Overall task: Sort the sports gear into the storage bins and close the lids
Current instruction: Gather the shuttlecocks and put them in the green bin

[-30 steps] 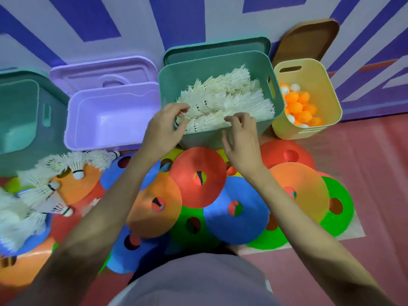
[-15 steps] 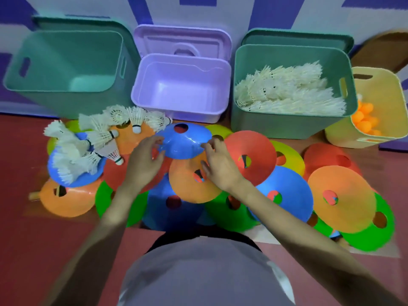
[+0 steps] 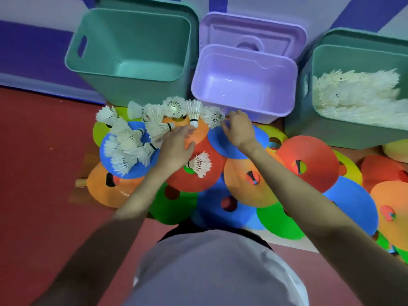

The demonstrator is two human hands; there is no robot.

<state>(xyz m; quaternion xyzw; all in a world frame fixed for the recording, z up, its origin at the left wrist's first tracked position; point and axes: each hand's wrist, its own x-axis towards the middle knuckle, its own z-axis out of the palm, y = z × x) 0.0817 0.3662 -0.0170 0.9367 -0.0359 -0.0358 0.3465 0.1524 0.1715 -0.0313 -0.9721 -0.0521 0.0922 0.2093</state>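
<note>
Both hands are down over the pile of flat disc cones (image 3: 306, 164) on the red floor (image 3: 39, 164). The left hand (image 3: 176, 146) lies fingers-out over an orange cone (image 3: 196, 134), fingers relaxed and spread, with the cork of one shuttlecock (image 3: 194, 113) right at its fingertips; can't tell whether it actually touches. A lone shuttlecock (image 3: 199, 164) lies just under that hand's wrist on a red cone (image 3: 205, 173). The right hand (image 3: 239, 129) is over a blue cone (image 3: 223, 142), its fingers curled at the cork end of another shuttlecock (image 3: 213, 117); looks like a pinch, but it's too blurry to be sure.

To the left of the left hand, a bunch of loose shuttlecocks (image 3: 128, 149) is heaped on another blue cone (image 3: 132, 171). Just beyond both hands sit an open teal bin (image 3: 132, 82) and an open purple bin (image 3: 242, 104), with the purple lid (image 3: 251, 32) propped behind. Off past the right hand, a second teal bin (image 3: 344, 133) holds a big load of shuttlecocks (image 3: 357, 93).
</note>
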